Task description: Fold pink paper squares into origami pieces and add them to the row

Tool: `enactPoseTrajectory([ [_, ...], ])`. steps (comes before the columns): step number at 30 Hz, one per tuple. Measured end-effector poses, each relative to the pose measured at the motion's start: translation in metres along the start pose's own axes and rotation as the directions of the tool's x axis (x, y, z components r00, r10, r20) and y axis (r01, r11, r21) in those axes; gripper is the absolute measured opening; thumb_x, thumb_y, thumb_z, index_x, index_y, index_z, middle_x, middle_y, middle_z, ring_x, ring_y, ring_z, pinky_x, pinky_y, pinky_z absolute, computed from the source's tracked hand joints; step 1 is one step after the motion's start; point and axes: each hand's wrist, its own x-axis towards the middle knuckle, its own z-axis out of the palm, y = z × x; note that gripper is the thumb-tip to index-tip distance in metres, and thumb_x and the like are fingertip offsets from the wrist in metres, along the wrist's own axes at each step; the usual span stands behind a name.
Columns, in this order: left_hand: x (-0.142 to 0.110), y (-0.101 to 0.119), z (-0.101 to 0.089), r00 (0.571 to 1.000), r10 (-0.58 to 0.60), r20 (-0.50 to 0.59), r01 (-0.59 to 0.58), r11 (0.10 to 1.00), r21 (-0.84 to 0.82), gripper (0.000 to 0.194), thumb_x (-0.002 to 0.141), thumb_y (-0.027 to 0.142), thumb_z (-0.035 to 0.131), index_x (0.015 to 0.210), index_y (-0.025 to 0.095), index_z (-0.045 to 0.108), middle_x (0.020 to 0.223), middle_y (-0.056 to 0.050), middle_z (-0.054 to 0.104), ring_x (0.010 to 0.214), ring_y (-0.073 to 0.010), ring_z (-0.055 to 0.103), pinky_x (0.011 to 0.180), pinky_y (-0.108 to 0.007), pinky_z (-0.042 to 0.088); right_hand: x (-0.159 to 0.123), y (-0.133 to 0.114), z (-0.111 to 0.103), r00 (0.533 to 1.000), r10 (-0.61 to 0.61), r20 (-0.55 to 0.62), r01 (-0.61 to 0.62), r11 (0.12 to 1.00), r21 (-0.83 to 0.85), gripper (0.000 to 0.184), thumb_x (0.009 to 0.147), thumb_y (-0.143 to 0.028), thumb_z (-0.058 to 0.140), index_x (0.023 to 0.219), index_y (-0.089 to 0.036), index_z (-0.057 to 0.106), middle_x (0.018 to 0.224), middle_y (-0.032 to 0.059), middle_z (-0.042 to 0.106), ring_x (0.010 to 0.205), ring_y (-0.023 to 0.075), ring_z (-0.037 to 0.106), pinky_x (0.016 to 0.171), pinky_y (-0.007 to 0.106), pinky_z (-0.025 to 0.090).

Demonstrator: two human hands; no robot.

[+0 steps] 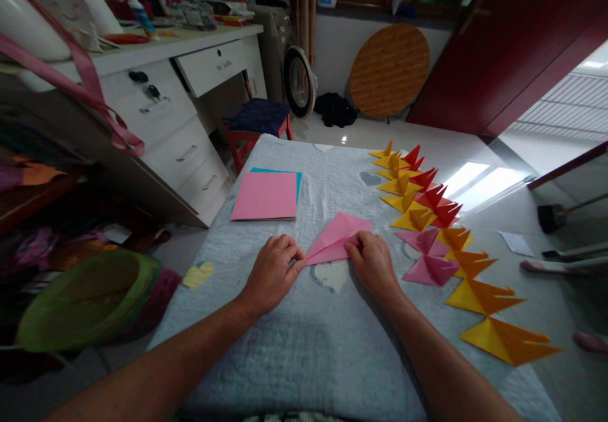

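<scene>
Pink kite-shaped folded paper (338,235) lies on the pale blue cloth-covered desk (294,358), between both hands. Left hand (274,268): fingers pinch the pointed end. Right hand (375,260): fingers clamp the opposite edge.

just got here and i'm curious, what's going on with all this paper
A person has both hands on a partly folded pink sheet. The left hand is at its pointed left end, and the right hand is on its right side. Beyond the left hand lies a stack of square paper, pink on top. Folded paper figures in yellow, red, pink and orange line the right side of the cloth.
</scene>
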Motion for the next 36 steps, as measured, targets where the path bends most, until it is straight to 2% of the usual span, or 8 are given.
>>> enactPoseTrajectory([
  [5, -0.0006, -0.0003, 0.0009, 1.000, 0.003, 0.002, -0.003, 1.000, 0.002, 0.007, 0.089, 0.023, 0.067, 0.084, 0.019, 0.064, 0.092, -0.004, 0.059, 0.093, -0.0225, 0.052, 0.086, -0.038, 0.042, 0.0001, 0.0005, 0.0005, 1.000, -0.003, 0.001, 0.003, 1.000, -0.006, 0.016, 0.086, -0.026, 0.051, 0.071, -0.022, 0.049, 0.073, 0.0052, 0.061, 0.074, 0.0222, 0.053, 0.071, 0.033, 0.034],
  [33, 0.0010, 0.0018, 0.0003, 1.000, -0.019, -0.003, 0.019, 0.999, 0.040, 0.008, 0.089, 0.021, 0.062, 0.081, 0.020, 0.063, 0.091, -0.004, 0.060, 0.092, -0.0227, 0.053, 0.085, -0.038, 0.044, -0.0002, 0.0004, 0.0000, 1.000, -0.001, -0.013, 0.001, 1.000, 0.005, 0.014, 0.085, -0.026, 0.052, 0.073, -0.021, 0.053, 0.074, 0.0055, 0.063, 0.074, 0.0215, 0.054, 0.071, 0.033, 0.035],
  [36, -0.0016, 0.0012, 0.0023, 1.000, 0.019, 0.011, -0.020, 0.996, 0.087, 0.008, 0.092, 0.023, 0.058, 0.093, 0.020, 0.066, 0.097, -0.005, 0.063, 0.095, -0.0235, 0.055, 0.086, -0.039, 0.045, -0.0005, 0.0009, -0.0001, 1.000, -0.006, -0.017, 0.006, 1.000, 0.005, 0.014, 0.086, -0.027, 0.052, 0.073, -0.021, 0.053, 0.075, 0.0054, 0.063, 0.074, 0.0216, 0.054, 0.071, 0.033, 0.035],
])
